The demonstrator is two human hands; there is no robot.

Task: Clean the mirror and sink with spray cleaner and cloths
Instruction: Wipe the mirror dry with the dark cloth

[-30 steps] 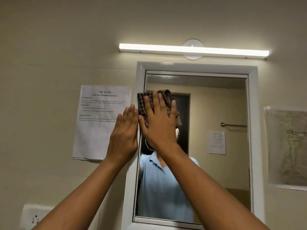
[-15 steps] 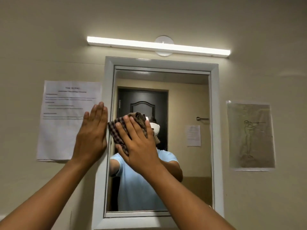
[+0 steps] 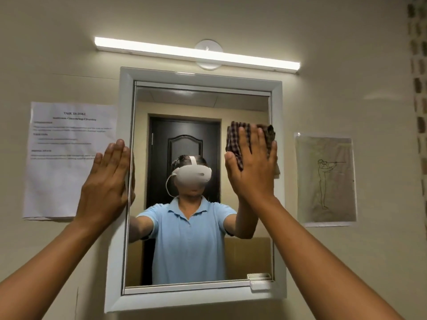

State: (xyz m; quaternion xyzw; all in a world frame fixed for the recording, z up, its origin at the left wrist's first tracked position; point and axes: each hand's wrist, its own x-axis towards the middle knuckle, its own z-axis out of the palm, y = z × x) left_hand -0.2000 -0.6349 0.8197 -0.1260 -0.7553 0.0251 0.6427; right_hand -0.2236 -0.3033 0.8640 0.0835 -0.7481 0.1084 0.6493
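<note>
A white-framed mirror [image 3: 277,227] hangs on the beige wall in front of me. My right hand [image 3: 253,168] presses a brown checked cloth [image 3: 235,137] flat against the glass near the mirror's right edge, fingers straight. My left hand [image 3: 107,181] lies flat, fingers straight, on the frame's left side, partly over the wall. The glass reflects a person in a light blue shirt and a dark door. No sink or spray bottle is in view.
A light bar [image 3: 196,53] glows above the mirror. A printed task sheet [image 3: 57,162] is taped left of the frame, and a drawing [image 3: 325,181] hangs to the right. A small white latch [image 3: 260,285] sits at the frame's lower right corner.
My right hand slid the cloth from the mirror's upper left across to the right edge. My left hand stayed on the left frame. The camera's view shifted.
</note>
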